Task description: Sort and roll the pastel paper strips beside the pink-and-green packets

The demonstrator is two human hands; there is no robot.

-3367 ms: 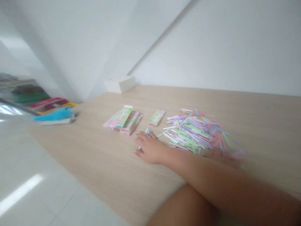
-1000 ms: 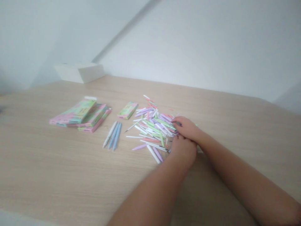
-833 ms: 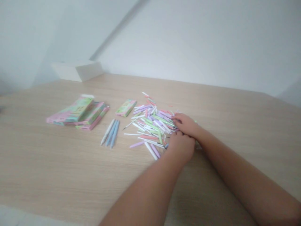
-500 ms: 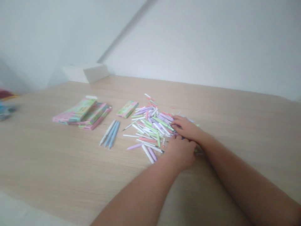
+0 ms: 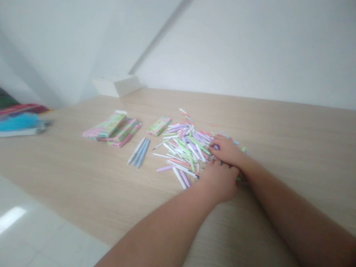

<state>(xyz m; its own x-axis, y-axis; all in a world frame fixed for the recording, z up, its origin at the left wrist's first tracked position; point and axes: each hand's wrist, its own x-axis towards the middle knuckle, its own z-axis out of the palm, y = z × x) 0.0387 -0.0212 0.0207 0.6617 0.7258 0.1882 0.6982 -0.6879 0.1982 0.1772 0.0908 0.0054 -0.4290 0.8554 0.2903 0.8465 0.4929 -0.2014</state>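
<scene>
My left hand and right hand lie curled against the pastel pen pile. My fingers are bunched; whether they pinch anything, I cannot tell.

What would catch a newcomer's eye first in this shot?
A heap of slim pastel pink, green, lilac and white pens dominates the middle of the light wood table, with the bare left hand and right hand at its near right edge. To its left lie a small row of blue and white pens and stacked pink-and-green cardboard boxes.
</scene>
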